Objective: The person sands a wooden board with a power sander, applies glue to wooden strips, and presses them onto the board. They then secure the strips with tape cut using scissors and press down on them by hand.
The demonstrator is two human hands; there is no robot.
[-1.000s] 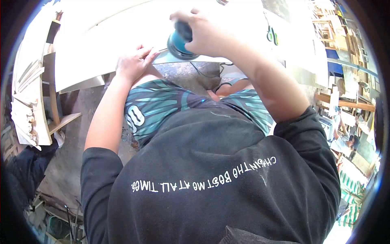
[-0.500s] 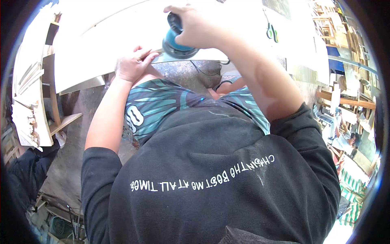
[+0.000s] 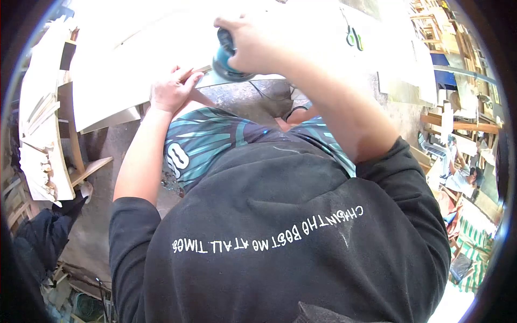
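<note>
Where the right hand (image 3: 253, 48) wraps its fingers around the sander (image 3: 221, 58) at the desk's (image 3: 134, 64) near edge, its long axis slants, pad (image 3: 235, 76) toward the wearer; whether the left hand (image 3: 170, 92) grips, I cannot tell.

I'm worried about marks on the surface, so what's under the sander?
The sander is over the near edge of a pale panel. Its underside and the patch directly beneath are covered, so any marks there cannot be seen.
</note>
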